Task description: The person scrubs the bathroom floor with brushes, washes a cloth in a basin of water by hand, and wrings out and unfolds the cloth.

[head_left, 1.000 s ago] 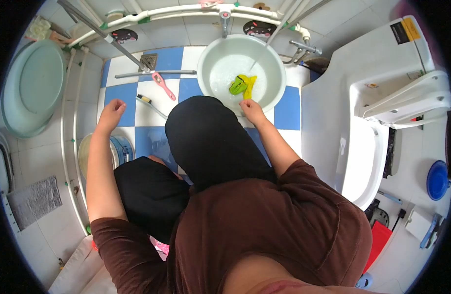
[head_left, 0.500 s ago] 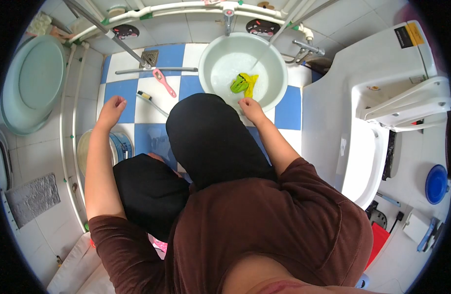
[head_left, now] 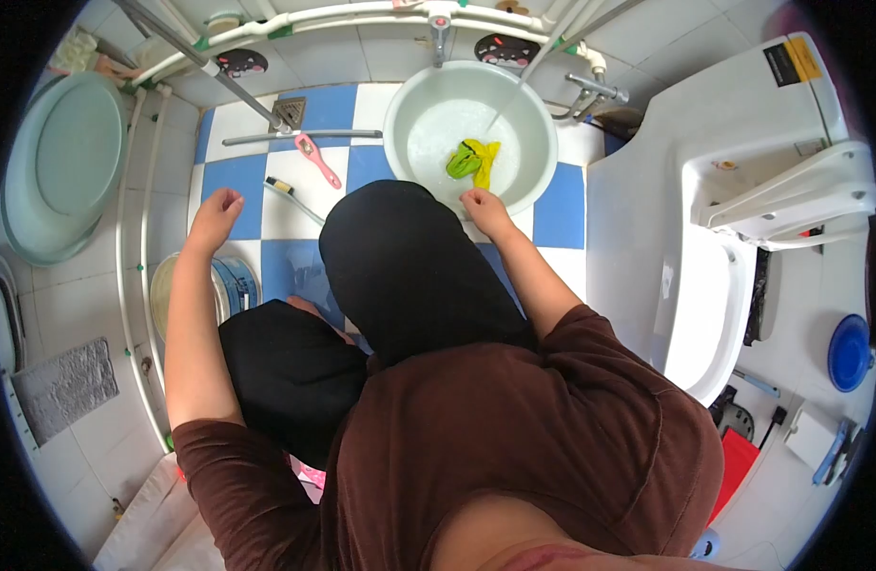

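Two bare hands for us here, both out in front of the black-clad knees, and neither is spread wide. Our right hand (head_left: 486, 211) has its fingers curled in narrow, right at the near rim of the round pale green plastic basin (head_left: 409, 171); we honestly can't tell if the fingertips are pinching anything or touching that rim. Just beyond them, inside the basin, sits the crumpled green and yellow cloth (head_left: 474, 162), bunched up on the bottom. Our left hand (head_left: 215, 219) is closed into a loose fist, held up well apart from the basin, over the blue and white checkered tile floor (head_left: 291, 211). Between that hand and the basin we've got a pink plastic long-handled tool (head_left: 318, 162) lying at a slant, near a long straight grey bar (head_left: 348, 134). Closer to our left hand there's a thin stick with a dark and yellow end (head_left: 280, 187), and a round blue and white bucket (head_left: 236, 285) stands beside our left forearm.
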Demonstrator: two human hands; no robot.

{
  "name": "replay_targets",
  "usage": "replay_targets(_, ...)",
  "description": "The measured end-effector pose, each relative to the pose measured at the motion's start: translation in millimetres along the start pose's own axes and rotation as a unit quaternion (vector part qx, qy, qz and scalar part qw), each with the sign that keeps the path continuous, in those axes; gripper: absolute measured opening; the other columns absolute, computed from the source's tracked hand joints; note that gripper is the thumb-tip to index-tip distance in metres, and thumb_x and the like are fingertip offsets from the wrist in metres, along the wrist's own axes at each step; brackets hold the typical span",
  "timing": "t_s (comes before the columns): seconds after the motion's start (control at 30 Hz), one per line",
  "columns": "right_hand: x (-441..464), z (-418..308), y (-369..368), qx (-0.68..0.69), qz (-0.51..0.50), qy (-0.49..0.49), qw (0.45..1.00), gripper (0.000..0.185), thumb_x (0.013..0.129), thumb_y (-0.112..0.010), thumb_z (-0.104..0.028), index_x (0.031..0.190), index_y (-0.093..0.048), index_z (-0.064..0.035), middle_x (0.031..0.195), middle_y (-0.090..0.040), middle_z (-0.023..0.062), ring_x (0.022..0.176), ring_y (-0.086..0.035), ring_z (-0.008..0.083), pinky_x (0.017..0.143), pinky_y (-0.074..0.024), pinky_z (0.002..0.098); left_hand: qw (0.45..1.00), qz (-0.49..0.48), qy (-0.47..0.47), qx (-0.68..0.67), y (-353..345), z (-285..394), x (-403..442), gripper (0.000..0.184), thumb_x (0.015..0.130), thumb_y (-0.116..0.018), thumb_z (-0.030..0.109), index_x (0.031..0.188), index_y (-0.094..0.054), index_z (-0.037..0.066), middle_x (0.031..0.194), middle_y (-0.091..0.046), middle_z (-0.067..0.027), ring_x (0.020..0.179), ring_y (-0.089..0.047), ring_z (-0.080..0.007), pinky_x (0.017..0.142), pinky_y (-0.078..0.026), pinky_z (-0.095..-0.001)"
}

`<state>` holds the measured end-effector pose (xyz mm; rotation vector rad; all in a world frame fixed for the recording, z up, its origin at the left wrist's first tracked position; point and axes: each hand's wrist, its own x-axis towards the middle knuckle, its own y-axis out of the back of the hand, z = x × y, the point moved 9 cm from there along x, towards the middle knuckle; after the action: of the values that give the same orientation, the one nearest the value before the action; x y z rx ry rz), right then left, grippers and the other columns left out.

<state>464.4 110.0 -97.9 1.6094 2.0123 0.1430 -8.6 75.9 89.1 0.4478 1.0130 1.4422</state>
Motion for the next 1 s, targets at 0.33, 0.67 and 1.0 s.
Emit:
replay_targets(0.33, -0.6, -1.4, 0.1, -0.012, 0.013, 0.018, 1.0, 0.025, 0.081, -0.055, -0.025, 0.086, -0.061, -0.0012, 0.081, -0.064, 0.0146, 0.076, -0.06, 0.0254, 0.07, -0.0464, 0.0337, 1.0, -0.005, -0.02, -0.002, -7.0, -13.7, 10.6, 0.022, 0.084, -0.057, 0.02, 0.09, -0.055, -0.001, 0.076, -0.058, -0.0098, 0.072, -0.054, -0.0173, 0.068, -0.044, -0.0298)
replay_targets(0.67, -3.1, -1.7, 1.5, -0.038, 0.003, -0.018, 0.999, 0.026, 0.08, -0.055, -0.026, 0.087, -0.062, -0.002, 0.082, -0.064, 0.0148, 0.079, -0.061, 0.0267, 0.071, -0.0465, 0.0341, 0.999, -0.004, -0.039, -0.009, -9.0, -9.7, 14.0, 0.02, 0.084, -0.056, 0.018, 0.088, -0.055, -0.001, 0.075, -0.057, -0.0089, 0.07, -0.053, -0.0155, 0.065, -0.043, -0.0284)
replay_targets(1.0, -5.8, -8.0, 0.9, -0.031, 0.005, -0.008, 0.999, 0.027, 0.081, -0.054, -0.026, 0.087, -0.062, -0.0015, 0.084, -0.064, 0.0152, 0.08, -0.061, 0.027, 0.072, -0.0462, 0.0341, 0.999, -0.014, -0.025, 0.024, -7.4, -2.4, 9.3, 0.023, 0.084, -0.056, 0.019, 0.092, -0.056, -0.002, 0.079, -0.06, -0.0112, 0.074, -0.056, -0.0183, 0.069, -0.045, -0.0307)
